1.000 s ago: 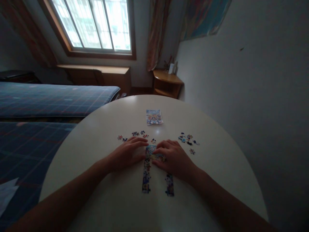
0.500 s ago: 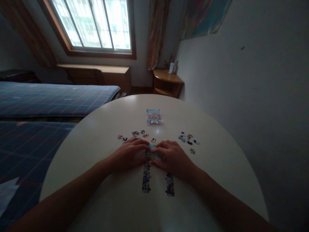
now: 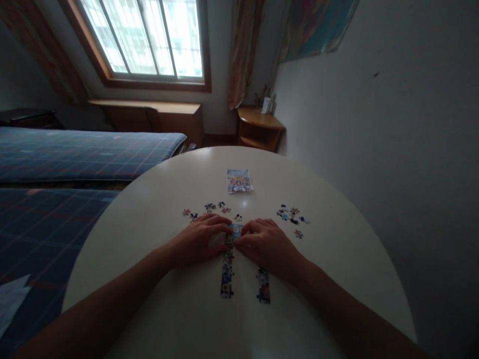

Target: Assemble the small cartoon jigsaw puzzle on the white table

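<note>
"While L hand (image 3: 200, 238) touches the puzzle (image 3: 227, 271) on tbl (image 3: 187, 319), thumb spread, how's R hand (image 3: 264, 240)?"

"Half-curled, fingers at its top; can't tell if pinching. 2 strips (image 3: 264, 289) show, 1 pic sheet (image 3: 239, 180) beyond."

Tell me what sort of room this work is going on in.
Probably a bedroom: a blue plaid mattress lies to the left of the round white table, and a wooden desk stands below a window with patterned curtains.
</note>
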Demonstrator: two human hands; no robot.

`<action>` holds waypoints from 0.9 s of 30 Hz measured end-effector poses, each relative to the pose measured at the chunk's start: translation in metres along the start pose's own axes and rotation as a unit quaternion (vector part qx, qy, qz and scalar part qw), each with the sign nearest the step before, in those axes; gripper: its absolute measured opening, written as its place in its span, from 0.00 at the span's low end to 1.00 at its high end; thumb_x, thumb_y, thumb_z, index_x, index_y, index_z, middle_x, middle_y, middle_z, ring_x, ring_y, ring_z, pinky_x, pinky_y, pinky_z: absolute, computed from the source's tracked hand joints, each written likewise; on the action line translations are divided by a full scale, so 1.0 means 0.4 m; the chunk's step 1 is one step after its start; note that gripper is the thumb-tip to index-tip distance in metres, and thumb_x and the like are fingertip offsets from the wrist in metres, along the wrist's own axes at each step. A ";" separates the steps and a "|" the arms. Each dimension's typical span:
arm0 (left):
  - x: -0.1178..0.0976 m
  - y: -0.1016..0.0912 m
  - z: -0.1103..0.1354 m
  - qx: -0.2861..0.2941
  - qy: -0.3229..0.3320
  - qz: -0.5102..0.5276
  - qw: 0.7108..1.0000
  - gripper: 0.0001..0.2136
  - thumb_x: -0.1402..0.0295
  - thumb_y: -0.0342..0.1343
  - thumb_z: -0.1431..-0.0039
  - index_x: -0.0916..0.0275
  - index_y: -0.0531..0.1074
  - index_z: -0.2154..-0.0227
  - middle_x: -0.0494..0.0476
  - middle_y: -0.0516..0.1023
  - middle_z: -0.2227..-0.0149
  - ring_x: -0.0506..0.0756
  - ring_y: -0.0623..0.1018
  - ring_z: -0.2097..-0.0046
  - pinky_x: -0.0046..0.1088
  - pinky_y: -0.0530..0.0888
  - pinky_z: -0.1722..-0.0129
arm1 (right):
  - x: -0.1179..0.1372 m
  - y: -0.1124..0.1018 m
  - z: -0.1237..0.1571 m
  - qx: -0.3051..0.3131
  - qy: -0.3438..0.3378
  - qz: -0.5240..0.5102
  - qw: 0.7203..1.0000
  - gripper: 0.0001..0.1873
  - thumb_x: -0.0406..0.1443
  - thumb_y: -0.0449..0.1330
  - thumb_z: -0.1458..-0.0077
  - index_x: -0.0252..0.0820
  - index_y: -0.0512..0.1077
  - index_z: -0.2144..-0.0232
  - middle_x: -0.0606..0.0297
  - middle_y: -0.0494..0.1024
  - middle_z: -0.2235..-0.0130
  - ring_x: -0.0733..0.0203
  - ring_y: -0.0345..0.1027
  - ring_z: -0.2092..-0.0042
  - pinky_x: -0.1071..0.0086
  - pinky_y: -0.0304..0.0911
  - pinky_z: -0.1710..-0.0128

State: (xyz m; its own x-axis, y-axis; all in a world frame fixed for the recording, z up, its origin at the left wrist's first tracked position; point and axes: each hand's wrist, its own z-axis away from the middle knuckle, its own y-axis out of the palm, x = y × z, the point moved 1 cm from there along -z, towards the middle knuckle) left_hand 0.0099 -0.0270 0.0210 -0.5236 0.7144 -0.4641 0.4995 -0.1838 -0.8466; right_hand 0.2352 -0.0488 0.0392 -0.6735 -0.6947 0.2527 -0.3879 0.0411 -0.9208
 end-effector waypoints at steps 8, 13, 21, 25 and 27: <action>-0.001 0.002 0.001 0.007 -0.001 -0.005 1.000 0.14 0.66 0.61 0.41 0.52 0.75 0.51 0.56 0.74 0.45 0.60 0.72 0.44 0.44 0.69 0.42 | 0.000 0.012 0.005 0.007 -0.051 0.032 0.998 0.05 0.35 0.62 0.39 0.48 0.79 0.65 0.67 0.82 0.58 0.59 0.72 0.57 0.61 0.60 0.52; -0.001 0.004 0.004 0.009 0.004 -0.016 1.000 0.13 0.66 0.61 0.40 0.50 0.76 0.52 0.55 0.73 0.43 0.60 0.72 0.44 0.45 0.69 0.42 | 0.011 -0.008 0.008 0.042 -0.093 0.050 0.994 0.07 0.33 0.60 0.39 0.44 0.78 0.61 0.62 0.81 0.55 0.57 0.72 0.54 0.61 0.61 0.51; -0.004 0.000 0.006 0.012 -0.004 -0.015 1.000 0.12 0.65 0.61 0.39 0.48 0.77 0.53 0.54 0.72 0.43 0.61 0.72 0.43 0.46 0.69 0.41 | 0.049 -0.030 0.013 0.099 -0.089 0.123 0.983 0.10 0.32 0.61 0.41 0.40 0.75 0.56 0.59 0.81 0.57 0.53 0.73 0.56 0.58 0.64 0.54; -0.002 0.005 0.004 0.009 -0.001 -0.019 1.000 0.12 0.66 0.61 0.40 0.49 0.77 0.53 0.54 0.72 0.43 0.61 0.71 0.43 0.46 0.69 0.42 | 0.057 -0.031 0.016 0.115 -0.069 0.107 0.985 0.11 0.32 0.60 0.41 0.38 0.75 0.55 0.57 0.80 0.54 0.50 0.73 0.54 0.56 0.65 0.53; -0.002 0.007 0.004 0.007 0.006 -0.017 1.000 0.12 0.66 0.61 0.40 0.49 0.77 0.53 0.55 0.72 0.43 0.60 0.72 0.44 0.45 0.69 0.42 | 0.050 -0.033 0.016 0.121 -0.060 0.073 0.988 0.13 0.33 0.61 0.42 0.39 0.75 0.53 0.58 0.79 0.51 0.51 0.72 0.51 0.56 0.65 0.50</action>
State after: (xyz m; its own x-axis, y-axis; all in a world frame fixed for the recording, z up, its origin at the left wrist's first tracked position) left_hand 0.0105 -0.0290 0.0186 -0.5316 0.7283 -0.4324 0.4726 -0.1686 -0.8650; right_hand 0.2310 -0.0679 0.0543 -0.6263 -0.7747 0.0875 -0.1194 -0.0156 -0.9927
